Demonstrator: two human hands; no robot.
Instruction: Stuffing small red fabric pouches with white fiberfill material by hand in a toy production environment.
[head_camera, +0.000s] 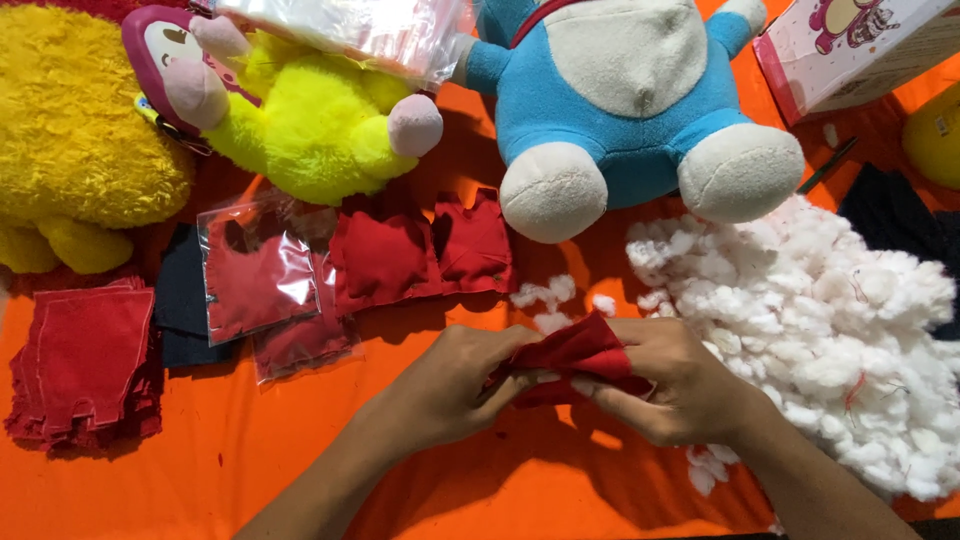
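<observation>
Both my hands meet over the orange cloth (300, 470) near the front edge. My left hand (455, 385) and my right hand (665, 385) together grip a small red fabric piece (575, 350), pinched between the fingers of each. A big heap of white stuffing (830, 320) lies just right of my right hand, with a few loose tufts (545, 295) above the hands.
A stack of red fabric pieces (85, 370) lies at the left, clear bags with red pieces (255, 275) and stuffed red pieces (420, 250) in the middle. Plush toys line the back: yellow (70, 130), yellow-green (310, 120), blue and white (630, 100). A pink box (850, 45) stands far right.
</observation>
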